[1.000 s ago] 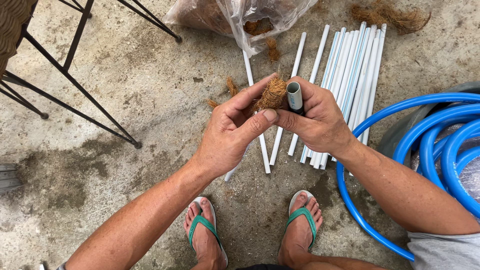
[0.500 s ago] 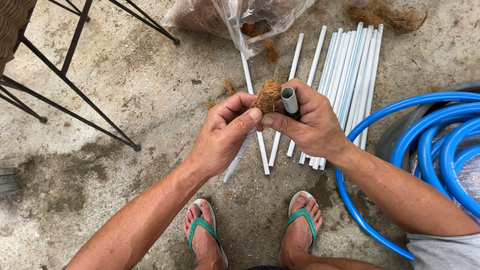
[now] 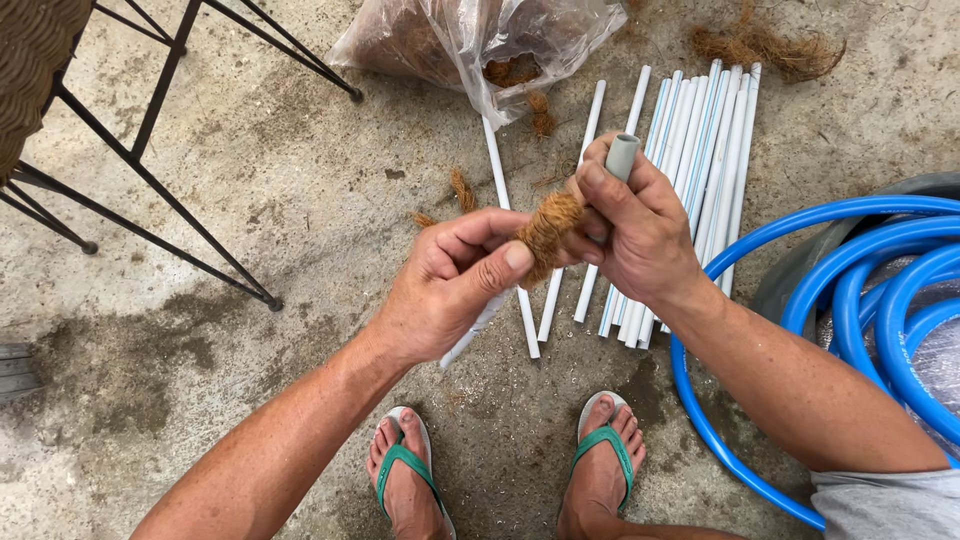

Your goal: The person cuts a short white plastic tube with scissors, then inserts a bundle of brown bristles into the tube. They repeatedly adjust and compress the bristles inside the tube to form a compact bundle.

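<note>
Person stands over a stained concrete floor [image 3: 230, 210], both hands up in front at about waist height. Right hand [image 3: 640, 235] has its grip closed round a short grey pipe piece [image 3: 622, 155]; pipe's open end pokes out above the thumb & forefinger, rest hidden in the fist. Left hand [image 3: 450, 285] pinches a wad of brown coconut fibre [image 3: 548, 232] btwn thumb & fingertips, grip tight on it. The wad sits right btwn the two hands, touching the right hand's fingers too and lying against the pipe below its open end. Can't tell if any fibre is wrapped round the pipe or just pressed to it.

Under the hands, on the floor: a row of thin white tubes [image 3: 690, 160] w/ pale blue stripes, lying side by side, a couple more white ones loose to the left of the bunch. Above them a clear plastic bag [image 3: 470, 40] w/ more brown fibre inside, mouth open toward the tubes. Loose fibre clump [image 3: 765, 45] top right, few small tufts [image 3: 462, 188] near the bag.

Right side: coiled blue hose [image 3: 860, 290], several loops, close to the person's right forearm. Left side: black metal legs [image 3: 150, 170] of a stand or chair, woven seat edge [image 3: 35, 60] in the corner. Feet in green flip-flops [image 3: 605, 445] at bottom, just below the tube ends.
</note>
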